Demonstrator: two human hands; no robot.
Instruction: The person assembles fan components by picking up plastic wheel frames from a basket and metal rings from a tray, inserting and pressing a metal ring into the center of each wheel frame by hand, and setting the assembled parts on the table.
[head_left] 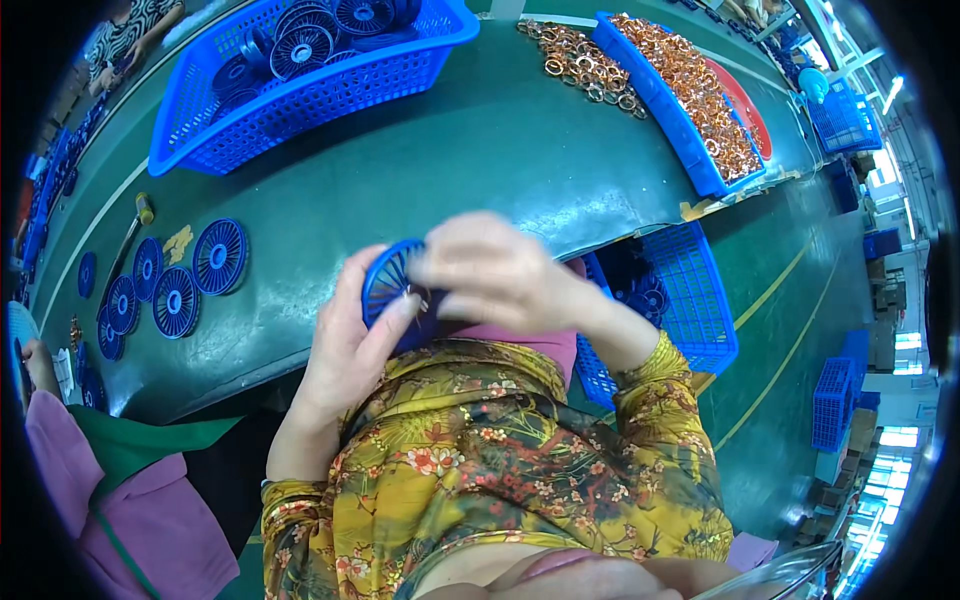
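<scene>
My left hand (345, 340) is closed round a blue spoked wheel (383, 284), held tilted above the table's near edge, close to my body. Its thumb lies against the wheel's right side, beside a thin shiny bit too small to name. At the wheel's right edge is my right hand (505, 272), smeared by motion. Whether its fingers grip anything does not show. Farther left, several similar blue wheels (220, 257) lie flat on the green table (480, 150).
A blue basket (300, 118) of dark wheels stands at the back left. Copper-coloured rings (585, 68) lie beside a blue tray (665, 105) heaped with more. A hammer (145, 208) rests at left. Another basket (705, 300) stands below the table's right edge. A co-worker's purple sleeve (70, 440) is near left.
</scene>
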